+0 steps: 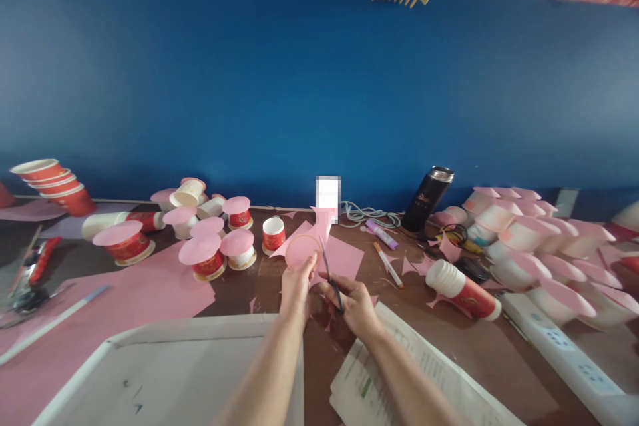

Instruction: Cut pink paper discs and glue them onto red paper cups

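Note:
My left hand (298, 285) grips a piece of pink paper (301, 251) that bears a drawn circle. In my right hand (356, 303) are dark-handled scissors (333, 283), their blades up against the paper's right edge. Behind and beneath this piece lies another pink sheet (349, 256) on the brown table. Left of my hands stands a red and white paper cup (273, 234). Farther left are several cups topped with pink paper discs, such as a red cup (208, 263) whose disc (201, 249) overhangs its rim.
To the right are a purple glue stick (382, 234), a marker (388, 265), a black thermos (428, 200), stacked cups (463, 289), many disc-topped cups (519, 266) and a power strip (564, 346). A white tray (200, 373) and printed papers (424, 373) lie in front. A blue wall (299, 80) rises behind.

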Motion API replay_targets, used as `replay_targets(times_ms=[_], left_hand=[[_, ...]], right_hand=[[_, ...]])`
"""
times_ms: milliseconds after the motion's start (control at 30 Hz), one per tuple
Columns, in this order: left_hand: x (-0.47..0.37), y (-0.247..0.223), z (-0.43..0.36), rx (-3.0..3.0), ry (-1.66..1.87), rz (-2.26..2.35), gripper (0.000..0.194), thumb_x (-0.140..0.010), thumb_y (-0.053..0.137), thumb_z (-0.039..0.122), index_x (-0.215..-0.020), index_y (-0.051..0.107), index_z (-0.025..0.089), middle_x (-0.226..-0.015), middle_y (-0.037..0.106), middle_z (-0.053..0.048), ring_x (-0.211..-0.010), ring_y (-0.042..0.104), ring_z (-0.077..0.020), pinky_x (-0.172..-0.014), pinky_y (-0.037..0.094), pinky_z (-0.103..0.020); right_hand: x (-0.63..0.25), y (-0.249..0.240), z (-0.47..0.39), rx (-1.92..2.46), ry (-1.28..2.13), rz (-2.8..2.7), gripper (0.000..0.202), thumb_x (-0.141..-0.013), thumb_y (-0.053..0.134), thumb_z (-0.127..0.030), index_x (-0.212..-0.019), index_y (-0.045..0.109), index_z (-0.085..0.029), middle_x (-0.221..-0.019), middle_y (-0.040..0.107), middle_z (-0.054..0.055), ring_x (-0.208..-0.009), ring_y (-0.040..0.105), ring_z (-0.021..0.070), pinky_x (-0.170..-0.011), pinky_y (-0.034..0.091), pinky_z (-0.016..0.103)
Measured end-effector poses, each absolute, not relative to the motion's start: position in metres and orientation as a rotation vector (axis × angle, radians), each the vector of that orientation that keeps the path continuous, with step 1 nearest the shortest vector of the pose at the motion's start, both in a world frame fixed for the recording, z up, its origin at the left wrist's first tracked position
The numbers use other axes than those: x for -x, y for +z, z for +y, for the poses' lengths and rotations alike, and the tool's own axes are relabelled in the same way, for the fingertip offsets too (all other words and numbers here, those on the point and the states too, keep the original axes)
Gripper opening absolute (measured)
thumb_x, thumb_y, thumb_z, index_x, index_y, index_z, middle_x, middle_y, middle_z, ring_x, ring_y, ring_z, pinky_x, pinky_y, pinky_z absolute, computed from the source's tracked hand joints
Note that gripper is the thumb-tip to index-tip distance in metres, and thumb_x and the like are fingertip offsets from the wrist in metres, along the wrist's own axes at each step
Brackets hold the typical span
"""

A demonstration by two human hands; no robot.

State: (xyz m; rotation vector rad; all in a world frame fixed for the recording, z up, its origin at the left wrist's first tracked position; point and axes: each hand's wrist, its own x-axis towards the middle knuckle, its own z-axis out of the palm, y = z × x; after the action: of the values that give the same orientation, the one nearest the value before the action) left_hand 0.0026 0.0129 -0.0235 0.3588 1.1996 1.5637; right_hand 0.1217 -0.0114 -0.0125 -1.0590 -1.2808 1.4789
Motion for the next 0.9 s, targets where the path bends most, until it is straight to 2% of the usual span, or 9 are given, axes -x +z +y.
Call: replay_targets(times_ms=[367, 900], left_hand=[[-0.0029, -0.0232, 0.0144, -0.332, 1.578, 1.203, 0.043, -0.053, 0.083, 0.046, -0.070, 0.064, 0.012, -0.056, 0.051, 0.004, -0.049, 0.044, -0.0061, -0.048, 0.035, -0.019], [-0.0023, -0.0253, 0.0155, -0.379, 1.593, 1.209, 0.043, -0.054, 0.081, 0.049, -0.062, 0.059, 0.013, -0.051, 0.049, 0.005, -0.044, 0.040, -0.0053, -0.046, 0.032, -0.021]], right_hand=[[-0.1222, -0.0134, -0.0103, 1.056, 1.476, -1.291, 0.049, -0.068, 0.077, -0.044, -0.104, 0.072, -0.011, -0.050, 0.052, -0.003, -0.044, 0.043, 0.0079, -0.042, 0.031, 0.020], [-0.1216, -0.0115, -0.0115, 1.052, 1.476, -1.274, 0.051, -0.064, 0.079, -0.046, -0.101, 0.073, -0.012, -0.052, 0.049, -0.003, -0.045, 0.041, 0.0080, -0.043, 0.032, 0.021]])
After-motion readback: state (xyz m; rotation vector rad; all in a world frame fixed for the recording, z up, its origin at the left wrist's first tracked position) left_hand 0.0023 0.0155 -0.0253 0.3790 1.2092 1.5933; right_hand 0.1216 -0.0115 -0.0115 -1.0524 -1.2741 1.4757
